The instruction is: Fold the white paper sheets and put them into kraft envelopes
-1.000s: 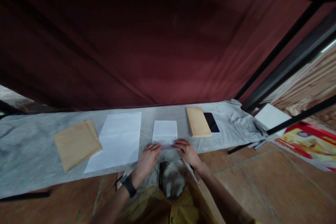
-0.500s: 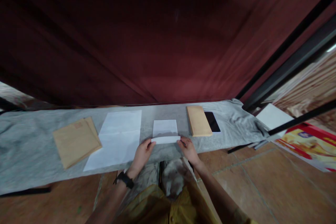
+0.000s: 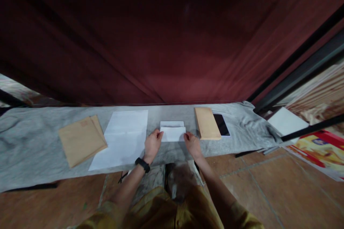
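A small sheet of white paper (image 3: 173,135) lies on the grey cloth in front of me, its near part folded over toward the far edge. Beyond the fold a narrow strip of white shows. My left hand (image 3: 153,144), with a black band on its wrist, is closed on the left side of the paper, thumb and fingers pinching the edge. At the opposite side my right hand (image 3: 192,144) pinches the right edge. To the left of my left hand lies a larger white sheet (image 3: 126,136) with a crease across it.
Brown envelopes (image 3: 82,141) overlap the large sheet's left edge. Right of my hands lie a tan envelope stack (image 3: 207,123) and a dark-screened phone or tablet (image 3: 221,124). Grey cloth (image 3: 40,139) covers the narrow table. A dark red curtain (image 3: 161,61) hangs behind; metal bars (image 3: 285,68) stand at right.
Both hands have moved slightly away from me, bringing the raised near edge of the small paper forward and down over its far part. The view has shifted a little.
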Motion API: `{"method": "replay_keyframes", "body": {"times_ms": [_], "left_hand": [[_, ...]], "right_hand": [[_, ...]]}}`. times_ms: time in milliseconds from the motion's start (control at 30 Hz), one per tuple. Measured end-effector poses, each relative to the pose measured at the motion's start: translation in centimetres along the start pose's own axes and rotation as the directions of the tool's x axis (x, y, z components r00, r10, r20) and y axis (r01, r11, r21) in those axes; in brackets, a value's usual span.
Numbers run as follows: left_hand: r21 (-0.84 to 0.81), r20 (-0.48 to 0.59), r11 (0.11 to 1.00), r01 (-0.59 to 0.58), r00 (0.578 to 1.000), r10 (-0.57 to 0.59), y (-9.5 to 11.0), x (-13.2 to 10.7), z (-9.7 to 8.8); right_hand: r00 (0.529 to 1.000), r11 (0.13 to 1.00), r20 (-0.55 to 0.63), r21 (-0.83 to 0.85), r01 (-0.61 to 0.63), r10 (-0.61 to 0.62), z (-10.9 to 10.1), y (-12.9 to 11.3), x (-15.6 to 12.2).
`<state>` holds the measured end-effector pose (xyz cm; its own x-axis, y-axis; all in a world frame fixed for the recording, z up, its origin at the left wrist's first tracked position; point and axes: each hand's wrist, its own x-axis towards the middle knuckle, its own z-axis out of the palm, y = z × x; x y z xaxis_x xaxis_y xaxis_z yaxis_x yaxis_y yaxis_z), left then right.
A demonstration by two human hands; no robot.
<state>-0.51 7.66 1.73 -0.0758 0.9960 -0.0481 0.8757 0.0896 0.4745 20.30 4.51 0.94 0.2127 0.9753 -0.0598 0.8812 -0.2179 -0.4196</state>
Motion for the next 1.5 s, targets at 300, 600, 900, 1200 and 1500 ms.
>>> {"method": "replay_keyframes", "body": {"times_ms": [300, 600, 900, 1200, 1500], "left_hand": [[0.125, 0.036, 0.988, 0.091, 0.995, -0.096, 1.4, 0.2, -0.5], [0.173, 0.074, 0.977, 0.125, 0.987, -0.139, 1.9, 1.6, -0.7], [-0.006, 0.145, 0.993, 0.114, 0.983, -0.112, 0.4, 1.9, -1.0], [0.005, 0.153, 0.988, 0.157, 0.976, -0.156, 0.2, 2.4, -1.1], [0.094, 0.115, 0.982, 0.166, 0.978, -0.176, 0.9, 2.4, -0.6]], "right_hand": [[0.994, 0.99, 0.038, -0.099, -0.098, 0.102, -0.7, -1.1, 0.6], [0.99, 0.982, 0.046, -0.145, -0.123, 0.131, -0.6, -1.1, 1.9], [0.991, 0.98, 0.056, -0.166, -0.108, 0.118, -0.4, -1.0, 2.4], [0.989, 0.98, 0.057, -0.149, -0.129, 0.138, -0.8, -1.1, 2.7], [0.986, 0.973, 0.06, -0.18, -0.143, 0.156, -0.8, -1.3, 3.4]]}}
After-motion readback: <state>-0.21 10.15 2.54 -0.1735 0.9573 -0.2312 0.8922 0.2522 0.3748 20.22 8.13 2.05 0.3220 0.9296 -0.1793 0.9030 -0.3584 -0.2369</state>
